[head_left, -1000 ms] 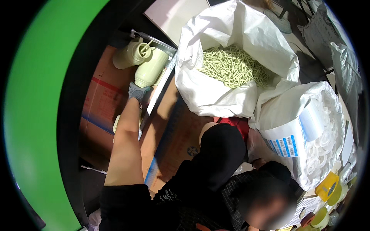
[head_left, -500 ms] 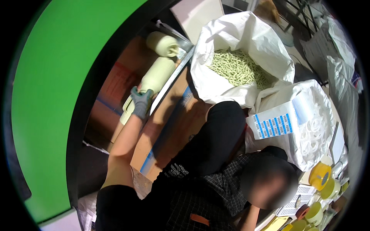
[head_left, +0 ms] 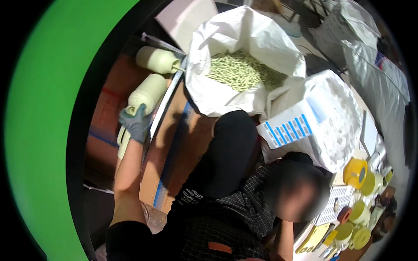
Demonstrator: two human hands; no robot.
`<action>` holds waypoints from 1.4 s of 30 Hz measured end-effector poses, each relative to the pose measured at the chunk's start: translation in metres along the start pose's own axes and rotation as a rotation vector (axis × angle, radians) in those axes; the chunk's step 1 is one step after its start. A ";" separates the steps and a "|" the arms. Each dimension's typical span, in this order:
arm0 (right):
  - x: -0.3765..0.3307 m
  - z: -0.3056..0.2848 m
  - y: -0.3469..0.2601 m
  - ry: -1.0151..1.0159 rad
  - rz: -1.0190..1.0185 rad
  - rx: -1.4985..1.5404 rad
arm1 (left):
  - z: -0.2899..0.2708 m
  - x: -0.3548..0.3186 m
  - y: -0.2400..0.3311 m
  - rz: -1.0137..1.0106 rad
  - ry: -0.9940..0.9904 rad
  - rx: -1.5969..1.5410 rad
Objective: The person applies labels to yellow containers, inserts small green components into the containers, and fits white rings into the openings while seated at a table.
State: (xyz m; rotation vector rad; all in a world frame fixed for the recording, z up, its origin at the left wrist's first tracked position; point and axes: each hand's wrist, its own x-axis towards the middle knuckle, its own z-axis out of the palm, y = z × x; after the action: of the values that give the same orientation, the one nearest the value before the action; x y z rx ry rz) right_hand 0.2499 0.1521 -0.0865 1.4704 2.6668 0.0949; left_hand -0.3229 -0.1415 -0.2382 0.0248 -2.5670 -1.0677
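Note:
My left hand (head_left: 134, 123), in a grey-green glove, is closed round the neck end of a pale yellow-green plastic bottle (head_left: 149, 92). The bottle lies tilted, its wide base pointing up and to the right. Just beyond it lies a second bottle of the same colour (head_left: 156, 59), with a thin pale rod at its mouth. Below my glove shows a pale part with a handle-like loop (head_left: 123, 143). At the lower right my right forearm (head_left: 285, 239) rises into a dark blurred patch, which hides my right hand's fingers.
A white sack (head_left: 202, 93) holds many short pale green rods. Beside it, another white sack (head_left: 278, 150) contains whitish rings, with a blue-striped label sheet (head_left: 285, 130) on it. Brown cardboard (head_left: 152, 182) lies by my knee. Yellow cups (head_left: 359, 212) crowd the right. A green panel (head_left: 52, 130) borders the left.
The whole view has shifted, so most things sit further left. The held bottle has turned, and its neck now shows at my glove. The far bottle also appears turned, its mouth more visible.

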 end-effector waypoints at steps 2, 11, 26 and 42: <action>0.003 -0.018 -0.027 0.237 -0.006 0.233 | -0.036 -0.011 0.086 0.219 0.050 0.004; 0.063 -0.118 -0.147 0.436 -0.607 0.844 | -0.148 -0.097 0.324 1.717 -0.293 -0.011; -0.001 -0.031 -0.108 0.375 -0.191 0.922 | -0.128 -0.263 0.294 1.370 -0.841 -0.419; -0.014 -0.020 -0.101 0.360 -0.198 1.031 | -0.136 -0.282 0.298 1.377 -1.102 -0.208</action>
State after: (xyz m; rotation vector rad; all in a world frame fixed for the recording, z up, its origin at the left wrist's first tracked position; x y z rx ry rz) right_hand 0.1704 0.0861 -0.0756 1.4120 3.3168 -1.3226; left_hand 0.0217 0.0215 -0.0345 -2.4746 -2.1115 -0.7270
